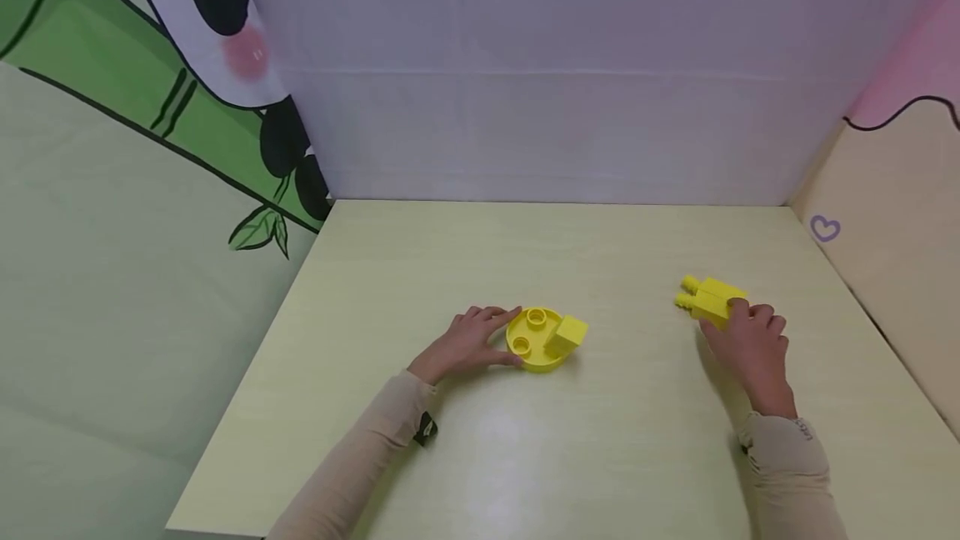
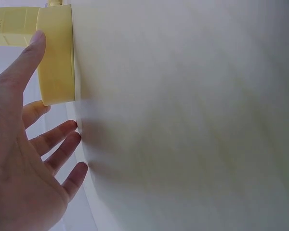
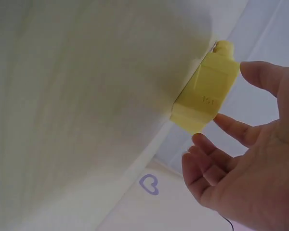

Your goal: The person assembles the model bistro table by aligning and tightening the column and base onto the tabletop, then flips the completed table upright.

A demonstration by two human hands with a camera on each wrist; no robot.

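Note:
On the table in the head view sits a yellow round base (image 1: 534, 363) with two ring-shaped sockets on top. A yellow block (image 1: 567, 335) rises from its right side. My left hand (image 1: 471, 338) holds the base's left side between thumb and index finger; its other fingers spread loosely below in the left wrist view. Further right, my right hand (image 1: 752, 348) pinches a pair of yellow pegged blocks (image 1: 708, 300) lying side by side, pegs pointing left. In the right wrist view, thumb and index finger touch the pegged blocks (image 3: 204, 91), with the remaining fingers curled loosely beneath.
The pale wooden table (image 1: 480, 457) ends at a lilac back panel (image 1: 555, 132). A side panel with a bamboo and panda drawing (image 1: 225, 40) stands at the left, and a beige panel with a small heart (image 1: 825, 228) at the right.

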